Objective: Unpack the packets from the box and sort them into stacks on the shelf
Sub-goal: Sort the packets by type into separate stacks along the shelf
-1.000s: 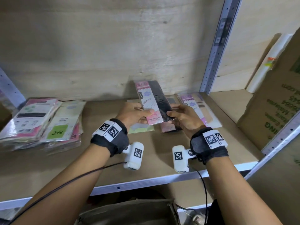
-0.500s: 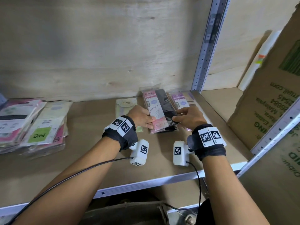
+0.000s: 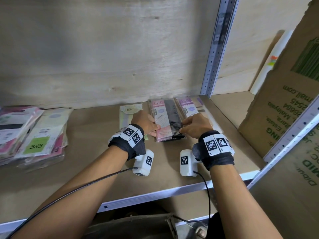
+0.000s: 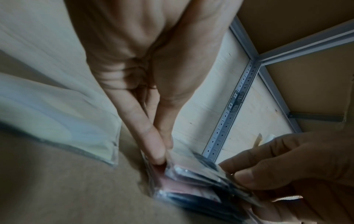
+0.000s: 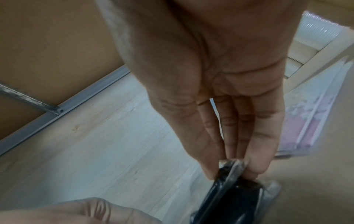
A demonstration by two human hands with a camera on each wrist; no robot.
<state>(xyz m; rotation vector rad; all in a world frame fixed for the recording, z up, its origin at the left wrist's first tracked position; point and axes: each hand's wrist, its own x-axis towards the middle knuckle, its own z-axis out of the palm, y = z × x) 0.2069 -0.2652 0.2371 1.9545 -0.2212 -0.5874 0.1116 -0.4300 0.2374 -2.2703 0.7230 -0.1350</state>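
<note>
The pink packet [image 3: 164,120] is lying on the shelf [image 3: 96,163] at 12 o'clock, topping a small stack near the back wall. The left hand [image 3: 144,122] is pinching its near left corner, and the right hand [image 3: 196,125] is pinching its near right edge. A cream packet [image 3: 128,112] is sitting just at its 9 o'clock, a purple packet [image 3: 189,106] at 3 o'clock. A larger pile [image 3: 32,135] is lying well apart at 9 o'clock; a cardboard box [image 3: 283,104] is leaning at 3 o'clock.

We see a pale plywood back wall [image 3: 103,57] behind a brown shelf board [image 3: 89,169] edged in grey metal. A perforated grey upright [image 3: 214,54] rises at right, with a cardboard carton [image 3: 283,107] beyond it.
</note>
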